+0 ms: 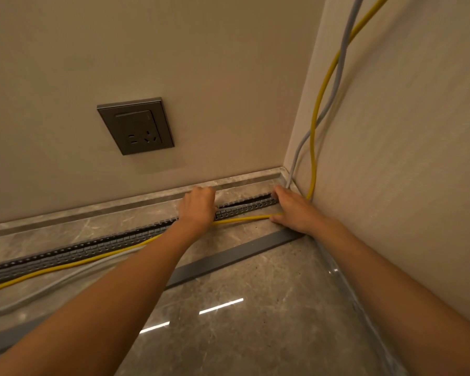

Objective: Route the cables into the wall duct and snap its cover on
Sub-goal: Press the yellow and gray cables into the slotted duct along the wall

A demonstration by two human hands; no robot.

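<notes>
A grey slotted cable duct (92, 246) lies open along the foot of the wall, running from the left edge to the corner. A yellow cable (316, 109) and a grey cable (337, 85) drop down the corner, then run left along the floor in front of the duct. My left hand (197, 206) rests on the duct with its fingers curled over the far edge. At the duct's corner end my right hand (292, 210) presses down, the yellow cable passing under its fingers. The flat grey duct cover (228, 257) lies loose on the floor, nearer to me.
A dark grey wall socket (135, 126) sits on the wall above the duct. A stone skirting ledge (147, 198) runs behind the duct. The side wall (404, 158) closes off the right. The glossy marble floor (255, 321) stretches toward me.
</notes>
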